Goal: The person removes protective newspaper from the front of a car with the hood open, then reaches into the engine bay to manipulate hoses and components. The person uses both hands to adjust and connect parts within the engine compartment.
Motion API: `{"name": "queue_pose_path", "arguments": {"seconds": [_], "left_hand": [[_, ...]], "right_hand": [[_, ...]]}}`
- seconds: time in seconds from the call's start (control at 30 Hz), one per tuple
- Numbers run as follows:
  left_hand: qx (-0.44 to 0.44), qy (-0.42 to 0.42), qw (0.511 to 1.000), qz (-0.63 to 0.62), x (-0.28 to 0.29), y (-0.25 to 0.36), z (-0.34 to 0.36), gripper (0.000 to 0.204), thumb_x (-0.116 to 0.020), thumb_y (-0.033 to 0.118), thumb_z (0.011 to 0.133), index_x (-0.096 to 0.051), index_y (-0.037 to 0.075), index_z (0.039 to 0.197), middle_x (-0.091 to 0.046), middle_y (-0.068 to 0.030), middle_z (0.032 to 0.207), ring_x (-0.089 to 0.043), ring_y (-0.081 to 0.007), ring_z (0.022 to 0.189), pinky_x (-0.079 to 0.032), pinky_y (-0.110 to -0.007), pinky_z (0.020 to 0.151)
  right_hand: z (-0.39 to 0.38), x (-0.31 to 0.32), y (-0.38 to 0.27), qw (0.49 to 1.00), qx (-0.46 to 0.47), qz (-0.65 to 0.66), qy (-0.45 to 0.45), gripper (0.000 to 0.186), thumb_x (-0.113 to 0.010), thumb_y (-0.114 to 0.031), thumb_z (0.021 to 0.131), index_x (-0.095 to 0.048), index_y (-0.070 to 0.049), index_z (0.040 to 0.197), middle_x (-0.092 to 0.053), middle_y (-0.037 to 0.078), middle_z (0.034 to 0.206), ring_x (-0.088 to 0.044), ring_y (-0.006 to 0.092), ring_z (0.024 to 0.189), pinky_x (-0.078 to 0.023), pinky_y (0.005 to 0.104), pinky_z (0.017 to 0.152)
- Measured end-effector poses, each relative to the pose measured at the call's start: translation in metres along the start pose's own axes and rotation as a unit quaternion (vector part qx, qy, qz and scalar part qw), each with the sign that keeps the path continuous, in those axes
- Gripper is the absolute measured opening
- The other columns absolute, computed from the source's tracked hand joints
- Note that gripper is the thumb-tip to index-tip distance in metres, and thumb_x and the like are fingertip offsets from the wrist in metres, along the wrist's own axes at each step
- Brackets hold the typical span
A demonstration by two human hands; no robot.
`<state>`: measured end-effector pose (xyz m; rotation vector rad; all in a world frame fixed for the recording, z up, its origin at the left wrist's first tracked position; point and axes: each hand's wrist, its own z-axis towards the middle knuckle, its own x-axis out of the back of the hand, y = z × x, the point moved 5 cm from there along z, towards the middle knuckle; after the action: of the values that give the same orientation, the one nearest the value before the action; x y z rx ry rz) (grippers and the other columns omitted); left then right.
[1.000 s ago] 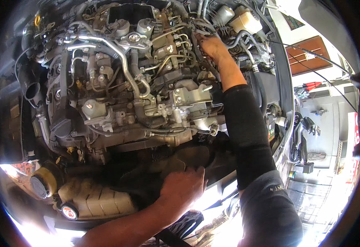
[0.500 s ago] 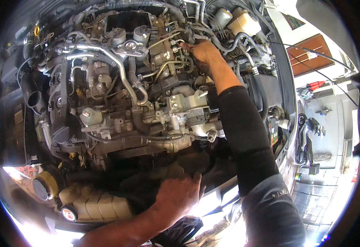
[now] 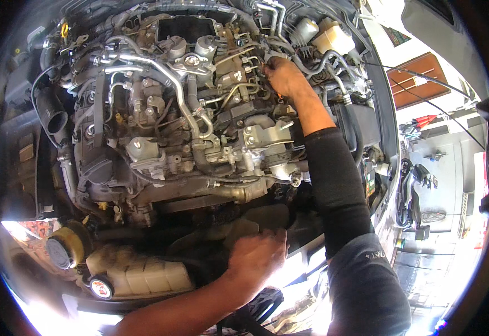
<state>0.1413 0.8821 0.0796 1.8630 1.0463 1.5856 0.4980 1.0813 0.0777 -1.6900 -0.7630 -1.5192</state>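
Note:
My right hand [image 3: 287,78] reaches into the right side of an open engine [image 3: 160,112], fingers bent inward beside the thin metal pipes [image 3: 240,87]. Whatever its fingertips grip is too small or hidden to make out. A small orange spot shows just below that palm. Nearer me, my left hand [image 3: 257,259] is curled over the dark gap at the front of the engine bay, its back facing up. Its fingers fold out of sight, so anything inside them is hidden. To its left lies a yellowed plastic coolant tank [image 3: 144,278] with a round cap [image 3: 101,288].
A metal bracket with a stud [image 3: 269,136] stands below my right wrist. Silver pipes [image 3: 172,84] cross the engine's middle. An open black hose [image 3: 54,119] is at the left, a pale fluid reservoir [image 3: 334,38] at the far right. A thin rod [image 3: 423,82] runs beyond the fender.
The view has shifted, so the engine sits slightly farther right and lower. My right fingers have drawn in a little from the thin pipes. My left hand is more curled.

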Motion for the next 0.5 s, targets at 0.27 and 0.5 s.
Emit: {"name": "queue_pose_path", "arguments": {"seconds": [0.27,0.5], "left_hand": [[-0.015,-0.013,1.0,0.018,0.005,0.003,0.001,0.039,-0.055,0.038,0.105,-0.071,0.004,0.118,-0.075,-0.02,0.087,-0.075,-0.0368,0.081,-0.062,-0.05,0.07],[-0.02,0.002,0.999,0.034,0.009,0.005,-0.001,0.039,-0.056,0.037,0.106,-0.071,0.004,0.119,-0.075,-0.0197,0.092,-0.076,-0.0338,0.078,-0.061,-0.047,0.064]], "right_hand": [[-0.008,-0.001,-0.016,0.997,0.048,-0.063,0.018,0.04,-0.062,-0.032,0.101,-0.07,0.004,0.116,-0.071,0.031,0.119,-0.066,0.0479,0.118,-0.052,0.0527,0.103],[-0.013,0.003,-0.025,0.996,0.003,-0.088,-0.014,0.043,-0.065,-0.034,0.1,-0.069,-0.003,0.129,-0.069,0.027,0.131,-0.064,0.043,0.127,-0.051,0.0502,0.109]]}}
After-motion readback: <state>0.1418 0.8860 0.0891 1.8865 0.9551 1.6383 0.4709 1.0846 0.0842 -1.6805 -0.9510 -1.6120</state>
